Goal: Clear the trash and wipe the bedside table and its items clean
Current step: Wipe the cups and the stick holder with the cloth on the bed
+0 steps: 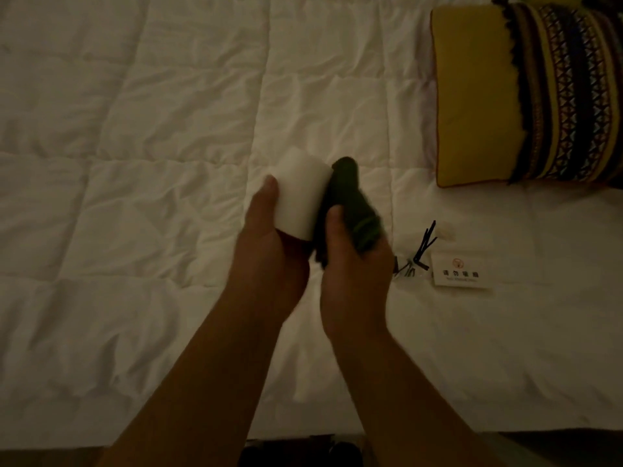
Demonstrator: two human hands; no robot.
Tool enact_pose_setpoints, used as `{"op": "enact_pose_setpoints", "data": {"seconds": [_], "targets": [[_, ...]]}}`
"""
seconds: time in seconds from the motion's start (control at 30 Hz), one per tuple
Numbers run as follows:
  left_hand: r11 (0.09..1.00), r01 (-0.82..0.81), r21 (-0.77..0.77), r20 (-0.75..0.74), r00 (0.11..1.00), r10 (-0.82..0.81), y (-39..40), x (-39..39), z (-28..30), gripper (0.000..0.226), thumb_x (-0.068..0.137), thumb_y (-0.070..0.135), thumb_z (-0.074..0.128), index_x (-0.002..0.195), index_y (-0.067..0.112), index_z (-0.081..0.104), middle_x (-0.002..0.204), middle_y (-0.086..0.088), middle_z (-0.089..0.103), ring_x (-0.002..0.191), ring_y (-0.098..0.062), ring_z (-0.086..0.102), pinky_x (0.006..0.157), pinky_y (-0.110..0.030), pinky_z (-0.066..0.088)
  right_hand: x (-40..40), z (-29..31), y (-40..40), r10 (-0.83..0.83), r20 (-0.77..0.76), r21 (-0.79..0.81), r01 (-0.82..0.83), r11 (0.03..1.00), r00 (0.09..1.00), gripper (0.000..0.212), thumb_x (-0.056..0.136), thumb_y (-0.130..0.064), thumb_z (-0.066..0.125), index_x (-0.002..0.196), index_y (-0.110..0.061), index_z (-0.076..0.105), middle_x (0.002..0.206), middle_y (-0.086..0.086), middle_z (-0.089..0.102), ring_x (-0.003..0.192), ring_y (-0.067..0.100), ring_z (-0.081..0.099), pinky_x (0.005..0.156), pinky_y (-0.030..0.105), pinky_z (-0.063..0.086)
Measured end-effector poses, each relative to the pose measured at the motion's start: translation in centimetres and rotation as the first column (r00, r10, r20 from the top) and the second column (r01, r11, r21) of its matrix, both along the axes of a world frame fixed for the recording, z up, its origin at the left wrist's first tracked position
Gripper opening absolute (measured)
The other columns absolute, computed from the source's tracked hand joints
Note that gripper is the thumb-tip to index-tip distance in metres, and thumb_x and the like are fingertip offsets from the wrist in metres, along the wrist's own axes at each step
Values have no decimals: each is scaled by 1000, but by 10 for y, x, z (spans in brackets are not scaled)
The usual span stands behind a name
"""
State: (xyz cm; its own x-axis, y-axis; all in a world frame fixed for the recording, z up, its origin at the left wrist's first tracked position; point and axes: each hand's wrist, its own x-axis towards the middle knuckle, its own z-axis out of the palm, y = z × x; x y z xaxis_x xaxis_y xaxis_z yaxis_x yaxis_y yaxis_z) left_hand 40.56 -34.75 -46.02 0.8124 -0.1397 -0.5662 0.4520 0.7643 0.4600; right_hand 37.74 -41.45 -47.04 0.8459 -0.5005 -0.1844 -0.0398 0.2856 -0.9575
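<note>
My left hand (269, 251) grips a white cylinder-shaped item (300, 197), perhaps a cup, held over the bed. My right hand (354, 264) clutches a dark cloth (347, 200) pressed against the right side of that white item. A small white sign card with red logo and dark print (460, 269) lies on the quilt to the right of my hands. Beside it sits a clear holder with thin black sticks (423, 247), partly hidden behind my right hand. The bedside table is out of view.
A white quilted duvet (135, 163) covers the bed across the whole view. A yellow cushion with a dark patterned band (526, 96) lies at the upper right. The bed's near edge runs along the bottom, with dark floor (296, 453) below.
</note>
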Motion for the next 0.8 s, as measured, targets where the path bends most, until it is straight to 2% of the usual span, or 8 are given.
{"op": "enact_pose_setpoints", "data": {"seconds": [0.13, 0.27, 0.37, 0.43, 0.53, 0.67, 0.73, 0.8], "targets": [[985, 63, 159, 46, 996, -71, 4, -22, -14, 58, 77, 38, 69, 130, 22, 51, 124, -10, 63, 109, -30, 65, 87, -52, 53, 25, -1, -21, 47, -84, 159, -33, 987, 995, 12, 88, -30, 65, 93, -40, 69, 102, -8, 73, 99, 12, 68, 86, 38, 55], [847, 88, 525, 226, 944, -238, 28, -2, -13, 54, 77, 36, 69, 127, 34, 49, 123, 0, 56, 102, -20, 67, 75, -37, 58, 4, -4, -23, 171, 24, -231, -161, 959, 985, 21, 85, -35, 65, 104, -42, 62, 99, -26, 68, 99, -2, 63, 79, 15, 52], [720, 59, 692, 316, 872, -375, 35, 2, -14, 68, 77, 38, 71, 137, 38, 40, 126, 12, 53, 108, -14, 63, 80, -32, 57, -11, -7, -22, 138, 39, -331, -117, 936, 990, 26, 81, -40, 63, 106, -41, 59, 96, -29, 67, 96, -2, 64, 78, 12, 50], [523, 17, 852, 308, 791, -529, 43, 3, -15, 79, 75, 46, 70, 143, 43, 31, 129, 20, 50, 108, -8, 60, 81, -21, 55, -11, -7, -26, 102, 79, -353, -68, 933, 992, 27, 84, -36, 66, 109, -43, 59, 101, -29, 67, 100, -2, 63, 83, 16, 52], [55, -68, 996, 86, 655, -750, 51, 7, -19, 95, 68, 57, 70, 146, 48, 18, 139, 11, 40, 107, 2, 45, 72, -4, 41, -5, -1, -27, 197, 143, -537, -92, 839, 970, 34, 88, -26, 66, 117, -40, 54, 105, -36, 61, 106, -13, 56, 85, 6, 44], [202, 38, 979, 145, 569, -810, 42, -5, -26, 121, 60, 54, 80, 147, 47, -3, 128, 37, 41, 112, 16, 47, 78, 1, 39, 11, -5, -28, 361, 30, -580, -278, 766, 932, 29, 88, -29, 64, 115, -38, 57, 108, -27, 62, 103, -13, 56, 83, 8, 45], [199, 34, 979, 148, 550, -822, 42, -11, -31, 124, 59, 57, 79, 144, 53, -12, 123, 49, 35, 111, 25, 41, 81, 5, 34, 18, -9, -37, 393, -34, -291, -386, 876, 919, 25, 87, -28, 64, 111, -37, 65, 103, -21, 69, 100, -4, 62, 83, 18, 51], [128, 38, 991, 85, 558, -825, 44, -9, -37, 131, 58, 54, 82, 138, 58, -22, 131, 44, 35, 112, 22, 41, 78, 1, 38, 16, -16, -45, 459, -78, -293, -461, 838, 885, 28, 89, -25, 63, 116, -34, 65, 107, -16, 70, 105, -2, 61, 88, 19, 50]]}}
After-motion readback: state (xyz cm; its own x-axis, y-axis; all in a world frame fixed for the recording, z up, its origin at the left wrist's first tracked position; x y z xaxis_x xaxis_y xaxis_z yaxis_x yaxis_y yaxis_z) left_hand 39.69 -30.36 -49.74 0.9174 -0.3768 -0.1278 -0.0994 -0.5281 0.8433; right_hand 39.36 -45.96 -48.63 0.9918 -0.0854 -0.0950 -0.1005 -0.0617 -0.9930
